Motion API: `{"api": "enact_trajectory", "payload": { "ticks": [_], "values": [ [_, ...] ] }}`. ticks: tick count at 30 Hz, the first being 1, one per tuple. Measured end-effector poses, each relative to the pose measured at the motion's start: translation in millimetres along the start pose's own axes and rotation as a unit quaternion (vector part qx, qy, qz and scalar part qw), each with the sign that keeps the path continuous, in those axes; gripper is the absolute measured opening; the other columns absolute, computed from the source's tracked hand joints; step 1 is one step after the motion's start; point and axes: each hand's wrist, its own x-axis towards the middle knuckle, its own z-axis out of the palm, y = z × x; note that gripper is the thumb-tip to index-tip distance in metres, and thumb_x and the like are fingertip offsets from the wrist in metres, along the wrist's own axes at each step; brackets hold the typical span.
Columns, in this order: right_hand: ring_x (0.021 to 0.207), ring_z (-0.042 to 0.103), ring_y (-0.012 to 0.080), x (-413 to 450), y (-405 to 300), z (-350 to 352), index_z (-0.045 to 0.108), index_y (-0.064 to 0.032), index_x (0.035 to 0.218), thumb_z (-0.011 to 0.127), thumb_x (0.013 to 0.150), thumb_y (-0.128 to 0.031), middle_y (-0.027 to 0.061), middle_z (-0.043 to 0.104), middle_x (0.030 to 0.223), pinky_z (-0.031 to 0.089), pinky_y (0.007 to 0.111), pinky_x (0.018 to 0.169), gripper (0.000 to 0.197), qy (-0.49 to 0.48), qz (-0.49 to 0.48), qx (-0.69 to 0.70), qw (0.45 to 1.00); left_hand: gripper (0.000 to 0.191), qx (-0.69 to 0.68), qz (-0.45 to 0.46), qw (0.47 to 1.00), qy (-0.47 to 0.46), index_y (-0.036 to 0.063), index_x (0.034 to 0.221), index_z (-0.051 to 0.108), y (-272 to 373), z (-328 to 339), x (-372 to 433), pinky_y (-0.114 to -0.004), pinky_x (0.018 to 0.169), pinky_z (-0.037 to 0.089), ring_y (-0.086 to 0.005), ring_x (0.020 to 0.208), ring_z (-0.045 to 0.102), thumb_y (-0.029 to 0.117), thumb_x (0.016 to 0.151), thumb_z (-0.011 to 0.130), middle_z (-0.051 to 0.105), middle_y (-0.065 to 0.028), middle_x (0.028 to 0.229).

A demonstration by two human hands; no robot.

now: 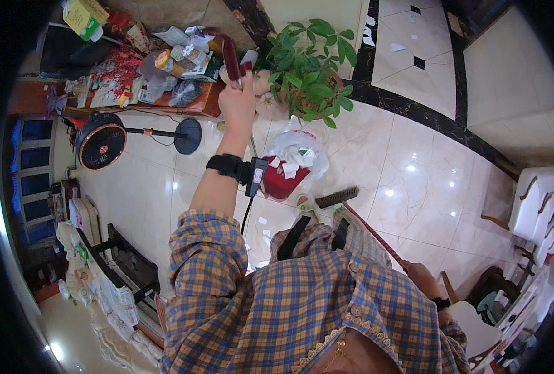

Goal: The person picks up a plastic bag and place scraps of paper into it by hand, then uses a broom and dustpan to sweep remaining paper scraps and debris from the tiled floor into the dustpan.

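My left hand point(237, 100) is closed around the dark red handle point(230, 56) of a long-handled dustpan, raised ahead of me. Its red pan point(281, 180) rests on the floor near my feet, with white paper scraps point(290, 169) in it. A clear plastic bag point(317, 152) holding crumpled white waste lies against the pan's far side. My right hand point(419, 276), low at my side, grips the reddish striped handle of a broom point(375, 231). The broom's dark bristle head point(337, 197) lies on the tiles just in front of my slippers. Small paper pieces point(263, 220) lie on the floor nearby.
A potted green plant point(312, 79) stands beyond the bag. To its left is a wooden cabinet point(207, 100) crowded with jars and packages. A black standing fan point(103, 142) is at left. Stacked white chairs point(539, 201) stand at right. More paper scraps point(397, 47) lie past the dark floor border.
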Motion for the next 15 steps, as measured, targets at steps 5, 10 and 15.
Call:
{"api": "enact_trajectory", "payload": {
  "ticks": [5,10,15],
  "values": [
    [0.075,0.053,0.0323,8.7,13.1,3.4,0.046,-0.0077,0.101,0.049,0.062,0.0,0.0166,0.056,0.078,0.043,0.04,0.063,0.04,0.037,-0.056,0.015,0.998,0.031,0.004,0.042,0.999,0.014,-0.003,0.07,0.055,-15.1,-0.8,12.1,-0.032,0.05,0.039,-0.0221,0.048,0.05,0.028,0.076,0.051,0.053,-0.0144,0.053],
    [0.075,0.053,0.0323,3.5,-6.5,-19.0,0.046,-0.0076,0.1,0.049,0.062,0.0,0.017,0.055,0.079,0.043,0.039,0.063,0.039,0.01,-0.034,0.016,0.999,0.032,0.02,0.035,0.999,0.023,-0.0035,0.069,0.055,-20.4,2.3,3.7,-0.031,0.05,0.039,-0.0172,0.05,0.05,0.028,0.075,0.052,0.053,-0.0125,0.053],
    [0.074,0.053,0.032,15.2,15.8,-9.3,0.046,-0.0084,0.101,0.049,0.063,0.0,0.0168,0.055,0.077,0.043,0.039,0.062,0.039,0.0,-0.056,0.017,0.998,0.03,-0.048,-0.015,0.999,-0.015,-0.0048,0.066,0.056,-6.8,-15.3,9.7,-0.03,0.05,0.04,-0.0219,0.054,0.055,0.024,0.074,0.054,0.056,-0.0146,0.056]
  ]
}}
